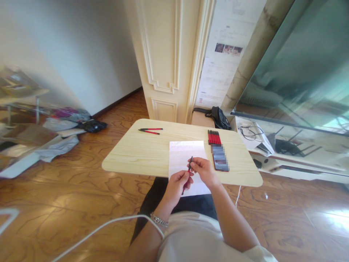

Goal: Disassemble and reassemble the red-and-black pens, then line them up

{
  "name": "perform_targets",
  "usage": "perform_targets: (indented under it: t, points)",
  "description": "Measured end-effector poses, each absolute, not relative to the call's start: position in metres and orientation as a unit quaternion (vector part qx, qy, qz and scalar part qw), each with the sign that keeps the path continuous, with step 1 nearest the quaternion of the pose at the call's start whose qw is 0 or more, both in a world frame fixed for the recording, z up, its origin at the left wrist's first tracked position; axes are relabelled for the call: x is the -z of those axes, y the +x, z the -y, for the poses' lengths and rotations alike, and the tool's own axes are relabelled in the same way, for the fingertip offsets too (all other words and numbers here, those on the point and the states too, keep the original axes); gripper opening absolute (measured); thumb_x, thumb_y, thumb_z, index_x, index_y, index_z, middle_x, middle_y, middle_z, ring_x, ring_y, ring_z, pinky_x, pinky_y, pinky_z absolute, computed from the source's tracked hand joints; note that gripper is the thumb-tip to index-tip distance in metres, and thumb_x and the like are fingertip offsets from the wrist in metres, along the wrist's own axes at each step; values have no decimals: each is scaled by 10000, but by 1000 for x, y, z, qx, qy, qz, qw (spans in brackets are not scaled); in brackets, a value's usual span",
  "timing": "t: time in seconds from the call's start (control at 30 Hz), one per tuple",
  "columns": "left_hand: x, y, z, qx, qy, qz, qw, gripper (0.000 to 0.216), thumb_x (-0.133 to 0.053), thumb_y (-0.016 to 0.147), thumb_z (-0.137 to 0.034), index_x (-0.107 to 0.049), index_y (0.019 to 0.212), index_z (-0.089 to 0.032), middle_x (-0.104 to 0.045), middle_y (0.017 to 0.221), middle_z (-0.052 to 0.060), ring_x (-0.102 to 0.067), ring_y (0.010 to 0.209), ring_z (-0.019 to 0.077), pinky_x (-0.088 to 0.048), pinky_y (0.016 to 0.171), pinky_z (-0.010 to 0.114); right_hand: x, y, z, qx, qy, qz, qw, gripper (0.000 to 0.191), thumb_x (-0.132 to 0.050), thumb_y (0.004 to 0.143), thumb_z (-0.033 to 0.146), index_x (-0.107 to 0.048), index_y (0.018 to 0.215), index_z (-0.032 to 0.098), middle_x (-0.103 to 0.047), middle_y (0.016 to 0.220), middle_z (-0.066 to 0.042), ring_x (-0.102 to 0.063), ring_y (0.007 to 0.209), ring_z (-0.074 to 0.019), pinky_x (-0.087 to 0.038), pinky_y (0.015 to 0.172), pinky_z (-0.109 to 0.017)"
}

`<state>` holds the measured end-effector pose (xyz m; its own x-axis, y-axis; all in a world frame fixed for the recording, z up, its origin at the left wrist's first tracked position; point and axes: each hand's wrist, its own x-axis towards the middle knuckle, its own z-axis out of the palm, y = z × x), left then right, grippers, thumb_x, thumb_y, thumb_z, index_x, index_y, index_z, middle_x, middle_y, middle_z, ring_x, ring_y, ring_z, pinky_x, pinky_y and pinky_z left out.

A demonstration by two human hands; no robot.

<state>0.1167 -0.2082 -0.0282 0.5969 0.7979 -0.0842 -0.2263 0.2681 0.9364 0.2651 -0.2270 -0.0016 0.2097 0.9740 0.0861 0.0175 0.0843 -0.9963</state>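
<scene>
**Both hands on one red-black pen**

Pen [187, 177] held over the paper sheet [183, 157] at tabletop [136, 154] near edge, 6 o'clock. Left hand [176, 185] fingers clenched round barrel, right hand [203, 171] pinching top end. Looks like cap or tip being worked; next needs a steady twist or pull. Pen row [214, 138] at 1 o'clock, phone [220, 158] beside it, two loose pens [149, 130] at 11.

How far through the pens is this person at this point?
Two red-and-black pens lie apart at the table's far left, seemingly dealt with. One pen is in hand over the white paper: the left hand grips its lower part, the right hand pinches its top end. A row of like pens sits untouched at the far right, beside a phone, so most apparently remain.
</scene>
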Motion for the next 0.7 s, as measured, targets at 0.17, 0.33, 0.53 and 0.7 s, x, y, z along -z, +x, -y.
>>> perform_targets:
  t: [0.17,0.33,0.53,0.7]
  points:
    - [26,118,206,-381,530,-341,677,277,-650,782,-413,-648,817,-138,-617,646,23,-522,534,107,-385,504,222,5,261,228,-368,-585,460,558,264,-649,761,440,-619,782,179,-626,678,-15,-513,584,-129,-388,526,-250]
    - [20,119,209,-438,579,-406,555,254,-688,742,-406,-620,708,-163,-602,608,-8,-523,574,114,-390,551,217,14,240,227,-319,-609,403,604,269,-678,739,433,-578,811,193,-589,652,7,-508,589,-132,-387,538,-254]
    - [22,117,210,-431,576,-399,568,292,-681,740,-444,-612,697,-164,-594,581,-14,-520,541,112,-391,535,221,16,232,228,-303,-635,407,583,264,-674,732,457,-628,734,196,-564,609,16,-484,574,-132,-380,541,-261]
    - [23,118,207,-369,537,-352,672,325,-662,752,-467,-656,792,-144,-640,610,22,-559,523,120,-423,509,232,2,245,235,-355,-590,432,582,295,-606,793,480,-652,826,190,-616,696,-11,-521,632,-144,-403,567,-263]
